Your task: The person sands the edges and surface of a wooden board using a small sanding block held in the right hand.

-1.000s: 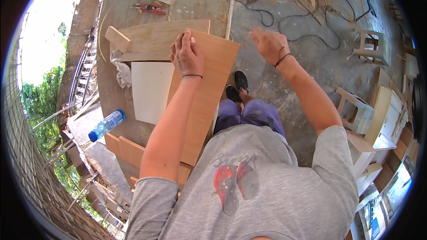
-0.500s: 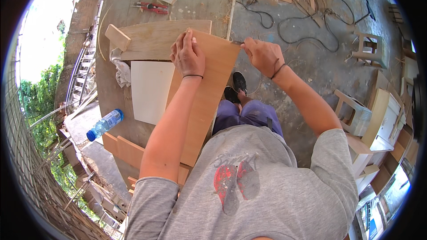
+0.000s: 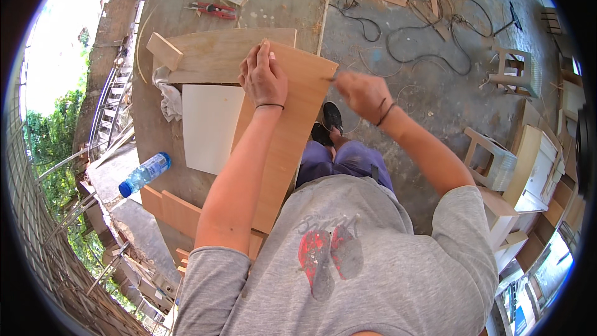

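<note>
Tan board point(image 3: 289, 130) lies aslant, dark tool point(image 3: 333, 77) seemingly at its edge.

You have a plastic bottle point(image 3: 146, 173), pale rag point(image 3: 170, 102) and red pliers point(image 3: 219, 11) at left, black cable point(image 3: 388, 45) and stools point(image 3: 502, 171) at right.

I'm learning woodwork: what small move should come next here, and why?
Probably ease the right hand nearer along the right edge of the wooden board: a thin dark tool shows at that edge, near the far corner, while the left hand rests on the board.
</note>
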A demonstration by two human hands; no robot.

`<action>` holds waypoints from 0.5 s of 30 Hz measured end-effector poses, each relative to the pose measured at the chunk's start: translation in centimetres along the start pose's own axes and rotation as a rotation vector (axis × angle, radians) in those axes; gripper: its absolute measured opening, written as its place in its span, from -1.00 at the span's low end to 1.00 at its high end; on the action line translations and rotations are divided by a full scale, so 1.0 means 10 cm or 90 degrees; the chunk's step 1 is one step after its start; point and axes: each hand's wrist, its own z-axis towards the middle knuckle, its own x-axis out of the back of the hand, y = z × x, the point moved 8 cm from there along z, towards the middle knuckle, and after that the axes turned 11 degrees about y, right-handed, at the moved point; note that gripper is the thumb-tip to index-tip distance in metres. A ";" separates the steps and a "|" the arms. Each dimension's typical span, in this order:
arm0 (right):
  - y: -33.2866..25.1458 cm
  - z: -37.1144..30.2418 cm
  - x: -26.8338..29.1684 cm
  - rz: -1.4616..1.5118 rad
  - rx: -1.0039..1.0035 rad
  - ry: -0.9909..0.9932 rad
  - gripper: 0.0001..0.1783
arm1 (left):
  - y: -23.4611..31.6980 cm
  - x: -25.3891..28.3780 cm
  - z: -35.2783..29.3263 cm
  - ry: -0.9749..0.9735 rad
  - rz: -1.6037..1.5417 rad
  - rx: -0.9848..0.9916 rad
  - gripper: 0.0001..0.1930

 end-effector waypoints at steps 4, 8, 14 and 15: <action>0.03 0.10 0.03 0.005 0.048 0.032 -0.87 | -0.02 0.00 0.01 0.002 -0.001 -0.002 -0.67; 0.43 0.37 0.17 -0.119 -0.092 0.017 -0.88 | -0.01 -0.01 0.00 -0.013 -0.010 0.001 -0.67; 0.08 0.16 0.04 -0.015 0.129 0.051 -0.86 | -0.02 -0.01 0.00 0.000 -0.006 0.006 -0.68; 0.18 0.20 0.07 -0.034 0.134 0.086 -0.86 | -0.02 -0.01 0.01 0.002 -0.009 0.005 -0.68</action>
